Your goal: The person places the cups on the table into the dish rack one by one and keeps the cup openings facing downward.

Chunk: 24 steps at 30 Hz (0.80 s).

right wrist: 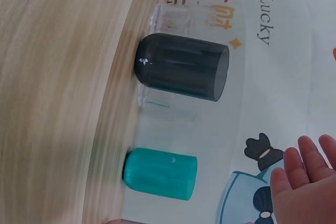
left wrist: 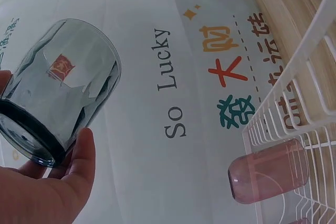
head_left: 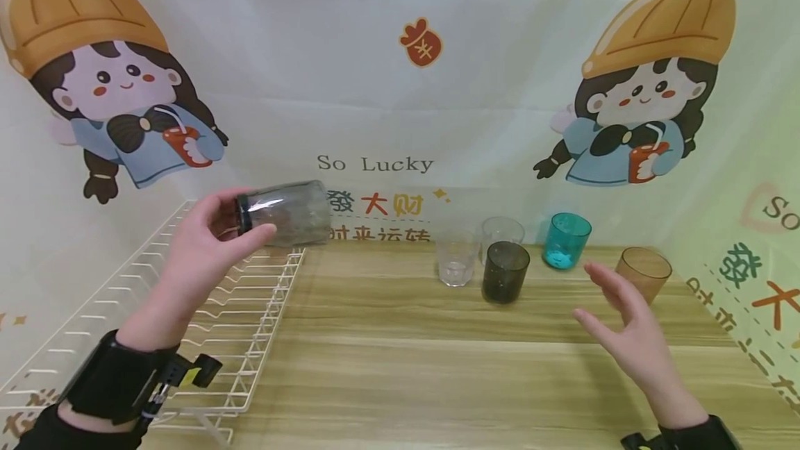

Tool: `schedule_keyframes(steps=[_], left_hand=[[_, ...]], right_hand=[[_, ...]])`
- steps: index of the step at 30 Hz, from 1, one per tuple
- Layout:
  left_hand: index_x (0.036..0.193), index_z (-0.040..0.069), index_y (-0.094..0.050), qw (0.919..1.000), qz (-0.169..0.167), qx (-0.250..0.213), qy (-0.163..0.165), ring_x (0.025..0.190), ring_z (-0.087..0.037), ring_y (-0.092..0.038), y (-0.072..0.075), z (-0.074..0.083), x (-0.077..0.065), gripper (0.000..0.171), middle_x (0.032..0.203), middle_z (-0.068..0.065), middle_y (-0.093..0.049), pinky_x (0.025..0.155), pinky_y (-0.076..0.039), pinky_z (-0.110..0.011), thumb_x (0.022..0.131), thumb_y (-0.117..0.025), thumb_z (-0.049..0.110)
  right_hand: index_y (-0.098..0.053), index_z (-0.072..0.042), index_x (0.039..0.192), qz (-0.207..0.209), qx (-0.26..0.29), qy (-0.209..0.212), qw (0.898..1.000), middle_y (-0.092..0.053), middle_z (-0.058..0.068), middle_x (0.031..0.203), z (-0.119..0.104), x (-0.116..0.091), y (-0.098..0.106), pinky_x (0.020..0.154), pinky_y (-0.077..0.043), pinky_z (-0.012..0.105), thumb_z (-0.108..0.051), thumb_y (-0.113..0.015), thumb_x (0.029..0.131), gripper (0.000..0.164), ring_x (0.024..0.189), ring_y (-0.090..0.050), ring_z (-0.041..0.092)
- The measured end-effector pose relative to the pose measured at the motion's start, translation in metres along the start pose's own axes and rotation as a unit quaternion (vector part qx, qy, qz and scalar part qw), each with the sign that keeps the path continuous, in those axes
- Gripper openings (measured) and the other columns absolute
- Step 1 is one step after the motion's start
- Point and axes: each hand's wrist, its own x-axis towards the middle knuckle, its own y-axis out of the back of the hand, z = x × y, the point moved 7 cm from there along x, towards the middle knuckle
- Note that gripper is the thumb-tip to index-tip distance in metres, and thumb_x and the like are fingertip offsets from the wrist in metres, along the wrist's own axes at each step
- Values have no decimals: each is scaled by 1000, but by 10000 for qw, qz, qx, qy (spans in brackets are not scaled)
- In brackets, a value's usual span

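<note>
My left hand (head_left: 203, 245) grips a grey-tinted glass (head_left: 290, 214) around its thick dark base. The glass lies nearly sideways in the air, its mouth pointing right, above the far end of a white wire rack (head_left: 240, 409). In the left wrist view, fingers and thumb wrap the base, and nothing shows inside the glass. My right hand (head_left: 631, 339) is held over the right side of the table, fingers loosely spread, holding nothing. Nearest to it is an amber glass (head_left: 644, 269), partly hidden behind the fingers.
A teal glass (head_left: 565, 242), a dark grey glass (head_left: 505, 276) and two clear glasses, one in front (head_left: 455, 266) and one behind (head_left: 503, 228), stand upright near the back. A pink glass (left wrist: 268, 171) lies tilted at the rack. A printed cloth (head_left: 375, 89) hangs behind the wooden table (head_left: 406, 380).
</note>
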Motion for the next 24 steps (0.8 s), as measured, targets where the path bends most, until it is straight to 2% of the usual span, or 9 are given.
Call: schedule_keyframes(steps=[8,15,24], left_hand=[[135,9,-44,9996,-131,215,85,97,-11,-50,7,-12,6,61,113,-4,-52,71,-46,-12,86,-69,34],[138,7,-40,9988,-169,304,347,101,-16,-47,16,-32,11,66,117,-7,-49,69,-46,-12,86,-67,38],[141,2,-36,9950,-283,737,619,106,-26,-45,25,-54,22,72,128,-20,-47,69,-43,-14,87,-64,41]], right_hand=[[-43,1,137,-18,-145,-84,9999,-48,-15,134,6,-5,3,99,-31,5,7,-69,79,63,121,-40,-10],[-42,0,139,-122,-225,-220,9994,-45,-22,134,10,-7,4,97,-31,2,2,-68,82,63,121,-38,-12],[-40,0,140,-192,-336,-350,9986,-45,-16,137,15,-9,5,96,-29,0,-2,-69,83,64,120,-37,-15]])
